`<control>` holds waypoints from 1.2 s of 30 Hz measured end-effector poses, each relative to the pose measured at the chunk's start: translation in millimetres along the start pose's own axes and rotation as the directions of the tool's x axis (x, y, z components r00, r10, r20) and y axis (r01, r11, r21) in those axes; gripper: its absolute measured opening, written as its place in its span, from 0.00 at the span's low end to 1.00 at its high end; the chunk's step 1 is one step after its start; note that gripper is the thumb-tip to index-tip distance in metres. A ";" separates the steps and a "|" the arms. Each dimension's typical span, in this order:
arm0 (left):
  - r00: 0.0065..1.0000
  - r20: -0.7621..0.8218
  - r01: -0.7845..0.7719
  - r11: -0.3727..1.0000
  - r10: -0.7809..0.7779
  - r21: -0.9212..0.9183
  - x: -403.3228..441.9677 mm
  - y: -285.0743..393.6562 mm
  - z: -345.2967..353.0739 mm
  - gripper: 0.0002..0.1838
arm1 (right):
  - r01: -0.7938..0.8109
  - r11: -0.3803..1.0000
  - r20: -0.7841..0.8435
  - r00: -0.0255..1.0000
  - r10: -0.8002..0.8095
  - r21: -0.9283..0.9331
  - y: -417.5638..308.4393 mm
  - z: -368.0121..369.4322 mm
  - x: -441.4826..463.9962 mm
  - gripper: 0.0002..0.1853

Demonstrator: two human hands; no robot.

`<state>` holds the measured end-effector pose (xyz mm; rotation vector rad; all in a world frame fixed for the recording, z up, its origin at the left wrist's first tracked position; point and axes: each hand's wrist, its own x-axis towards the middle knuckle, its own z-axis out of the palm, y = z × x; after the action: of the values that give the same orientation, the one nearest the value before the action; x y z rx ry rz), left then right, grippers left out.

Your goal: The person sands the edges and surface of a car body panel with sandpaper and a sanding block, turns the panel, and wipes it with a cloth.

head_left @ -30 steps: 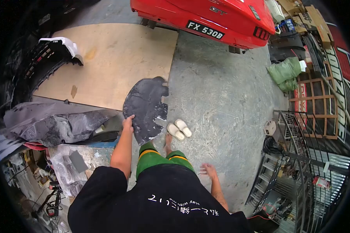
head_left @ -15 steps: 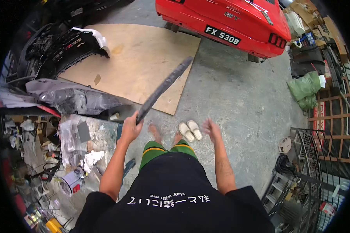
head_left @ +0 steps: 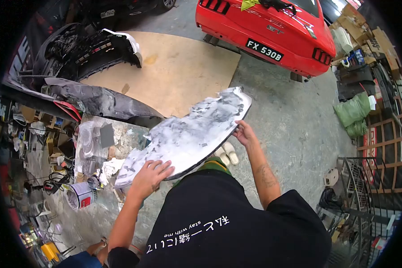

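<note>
A large curved panel, its upper face patchy white and grey with a dark rim, is held in front of my body. My left hand lies at its near left edge, fingers on the white face and thumb hidden. My right hand grips the right edge, with fingertips on the rim. One end of the panel points up and right, and the other reaches down left over the cluttered workbench. Pale slippers on the floor are partly covered by the panel.
A red car stands at the top right. A plywood sheet lies on the floor, with a black bumper on its left. A paint can is at lower left, a green sack at right. Another person's leg shows at bottom left.
The panel has turned over from its dark side, through edge-on, to its white face. My right hand has come from empty to its edge. The view has shifted left.
</note>
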<state>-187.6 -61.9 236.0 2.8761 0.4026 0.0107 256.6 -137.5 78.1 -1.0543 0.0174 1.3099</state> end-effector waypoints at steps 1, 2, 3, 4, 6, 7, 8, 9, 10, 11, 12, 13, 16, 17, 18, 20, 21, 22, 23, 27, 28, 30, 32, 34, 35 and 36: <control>0.998 0.029 0.063 0.997 -0.062 -0.052 -8.9 4.1 -2.9 0.37 | 0.031 0.999 0.008 0.999 -0.031 0.045 11.7 1.9 -6.5 0.16; 0.991 0.061 0.127 0.987 -0.121 -0.101 -16.0 8.3 -3.8 0.41 | 0.053 0.996 0.021 0.998 -0.054 0.073 20.4 2.0 -13.3 0.18; 0.992 0.059 0.117 0.988 -0.112 -0.099 -24.8 11.5 -1.9 0.41 | 0.062 0.995 0.017 0.998 -0.063 0.076 27.2 0.6 -18.5 0.18; 0.985 0.054 0.170 0.980 -0.165 -0.101 -34.7 13.6 1.0 0.44 | 0.093 0.991 0.041 0.994 -0.097 0.092 36.0 0.0 -23.2 0.18; 0.968 0.047 0.248 0.962 -0.245 -0.112 -57.7 24.0 2.0 0.46 | 0.173 0.979 0.070 0.981 -0.181 0.107 54.8 -3.8 -32.3 0.19; 0.965 0.010 0.260 0.947 -0.263 -0.189 -66.9 30.2 -0.1 0.45 | 0.216 0.971 0.094 0.970 -0.226 0.103 56.6 -7.9 -32.8 0.19; 0.952 -0.027 0.287 0.920 -0.305 -0.267 -80.0 36.2 -1.4 0.43 | 0.240 0.970 0.071 0.968 -0.241 0.026 52.9 -11.1 -43.8 0.23; 0.948 -0.055 0.275 0.896 -0.313 -0.348 -73.8 53.0 -0.1 0.43 | 0.312 0.950 0.060 0.949 -0.310 -0.027 28.4 -23.7 -57.5 0.25; 0.938 -0.083 0.272 0.864 -0.336 -0.423 -69.3 65.5 1.7 0.43 | 0.288 0.952 0.087 0.956 -0.281 -0.099 2.1 -72.1 -49.8 0.24; 0.916 -0.125 0.282 0.836 -0.380 -0.471 -68.4 76.7 7.3 0.40 | 0.327 0.926 0.028 0.944 -0.328 -0.189 -27.0 -106.4 -60.0 0.22; 0.890 -0.172 0.284 0.809 -0.422 -0.515 -66.8 84.9 17.2 0.36 | 0.328 0.929 0.166 0.939 -0.302 -0.168 -66.0 -201.1 -36.8 0.24; 0.841 -0.275 0.293 0.820 -0.466 -0.492 -65.1 89.9 30.5 0.30 | 0.459 0.879 0.252 0.873 -0.417 -0.133 -98.4 -213.3 -60.4 0.25; 0.652 -0.320 0.431 0.683 -0.688 -0.590 -82.7 78.9 82.9 0.26 | 0.432 0.901 0.040 0.902 -0.431 -0.038 -176.7 -188.6 -125.6 0.26; 0.580 -0.330 0.455 0.632 -0.745 -0.627 -98.7 62.1 112.2 0.25 | 0.493 0.869 -0.006 0.870 -0.494 -0.027 -188.7 -180.8 -146.6 0.28; 0.495 -0.237 0.535 0.508 -0.836 -0.675 -107.2 44.6 135.8 0.26 | 0.510 0.859 -0.004 0.860 -0.510 -0.035 -193.7 -185.6 -161.0 0.28; 0.402 -0.135 0.588 0.369 -0.905 -0.720 -117.8 23.4 162.9 0.28 | 0.603 0.794 0.014 0.797 -0.604 -0.077 -202.3 -200.7 -180.0 0.30; 0.346 -0.235 0.737 0.418 -0.908 -0.531 -121.0 17.4 169.8 0.30 | 0.611 0.787 0.023 0.791 -0.611 -0.086 -204.2 -193.5 -188.7 0.30; 0.307 -0.345 0.855 0.416 -0.887 -0.310 -121.3 10.6 180.4 0.33 | 0.623 0.776 0.025 0.781 -0.624 -0.097 -197.6 -187.0 -196.5 0.30; 0.306 -0.350 0.849 0.420 -0.885 -0.320 -118.9 5.9 189.6 0.33 | 0.637 0.763 0.025 0.769 -0.638 -0.109 -190.8 -176.7 -206.0 0.31; 0.023 -0.153 0.947 0.071 -0.988 -0.314 -109.2 -2.7 224.4 0.38 | 0.647 0.759 0.066 0.762 -0.644 -0.075 -175.1 -149.4 -219.2 0.30; 0.018 -0.113 0.957 0.050 -0.993 -0.287 -107.0 -5.0 231.2 0.39 | 0.646 0.763 0.068 0.763 -0.643 -0.037 -172.3 -159.5 -208.4 0.30; 0.043 -0.142 0.950 0.084 -0.989 -0.300 -111.6 -11.0 252.8 0.37 | 0.644 0.765 0.077 0.764 -0.641 -0.014 -171.5 -155.2 -200.0 0.29; 0.060 -0.146 0.943 0.104 -0.987 -0.317 -110.9 -11.0 247.1 0.31 | 0.621 0.784 0.091 0.780 -0.619 0.005 -165.9 -135.1 -185.3 0.30; 0.105 -0.265 0.870 0.218 -0.959 -0.442 -127.2 -24.5 275.3 0.30 | 0.584 0.811 0.110 0.805 -0.583 0.019 -153.3 -109.3 -165.4 0.30; 0.132 -0.388 0.769 0.342 -0.912 -0.541 -134.8 -29.6 284.4 0.28 | 0.553 0.833 0.151 0.821 -0.551 0.029 -145.4 -102.3 -150.1 0.30; 0.100 -0.356 0.744 0.308 -0.929 -0.593 -141.9 -21.1 270.3 0.28 | 0.528 0.848 0.185 0.831 -0.525 0.036 -138.0 -100.3 -135.4 0.30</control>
<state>-319.1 -143.4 -28.1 1.7650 2.0010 0.8393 373.7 -289.6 181.2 -0.8598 -0.4060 0.8940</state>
